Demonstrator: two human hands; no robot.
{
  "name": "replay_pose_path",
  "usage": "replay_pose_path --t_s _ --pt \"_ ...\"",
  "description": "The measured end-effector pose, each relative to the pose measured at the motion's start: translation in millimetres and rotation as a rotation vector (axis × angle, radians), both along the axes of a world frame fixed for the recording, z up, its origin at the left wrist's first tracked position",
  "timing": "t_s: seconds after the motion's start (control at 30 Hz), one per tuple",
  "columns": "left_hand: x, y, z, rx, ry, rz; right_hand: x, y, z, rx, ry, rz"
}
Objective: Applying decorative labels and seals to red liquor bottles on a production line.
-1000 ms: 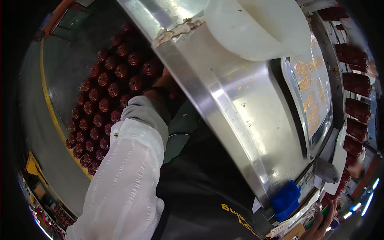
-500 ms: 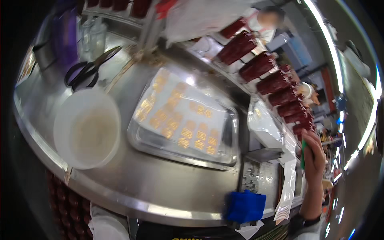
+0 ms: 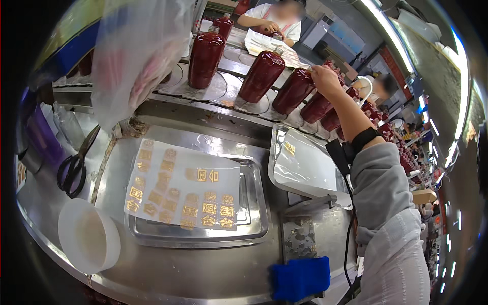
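Observation:
My right hand (image 3: 326, 79) reaches over the conveyor, its fingers closed round the neck of a dark red bottle (image 3: 293, 93) that stands upright. The bottle's top is mostly hidden by the fingers. My left hand is out of view. On the worktop, a sheet of gold character decals (image 3: 175, 185) lies across a shallow metal tray (image 3: 203, 241), overhanging its left side. Nearer the conveyor, a second metal tray (image 3: 277, 175) holds a clear sheet (image 3: 310, 160) with one gold decal on it.
More red bottles (image 3: 207, 58) line the conveyor. A white plastic tub (image 3: 86, 236) and black scissors (image 3: 76, 168) are at the left, with a hanging plastic bag (image 3: 137, 61) above. A blue cloth (image 3: 301, 278) lies at the front edge. Co-workers sit across the conveyor.
My view has turned and shifted. My right hand, raised at the right with something green at it, has moved left and away from me to a bottle's neck. The green thing no longer shows.

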State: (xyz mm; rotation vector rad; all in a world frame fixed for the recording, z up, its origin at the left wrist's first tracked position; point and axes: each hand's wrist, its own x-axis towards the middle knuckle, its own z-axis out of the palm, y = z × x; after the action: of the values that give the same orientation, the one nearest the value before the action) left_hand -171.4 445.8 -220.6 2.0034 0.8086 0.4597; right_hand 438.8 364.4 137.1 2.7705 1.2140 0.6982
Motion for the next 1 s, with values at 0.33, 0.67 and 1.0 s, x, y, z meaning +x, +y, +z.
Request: replay_pose_path --t_s 0.33,0.67,1.0 --pt "-117 0 36 0.021 0.199 0.024 -9 -47 -3 0.244 0.06 -0.179" --pt "-76 -17 249 -0.572 0.173 -0.635 -161 -161 128 0.394 0.229 0.427" --pt "126 -115 304 -0.989 -0.449 -0.88 -304 -198 23 0.701 1.295 0.836"
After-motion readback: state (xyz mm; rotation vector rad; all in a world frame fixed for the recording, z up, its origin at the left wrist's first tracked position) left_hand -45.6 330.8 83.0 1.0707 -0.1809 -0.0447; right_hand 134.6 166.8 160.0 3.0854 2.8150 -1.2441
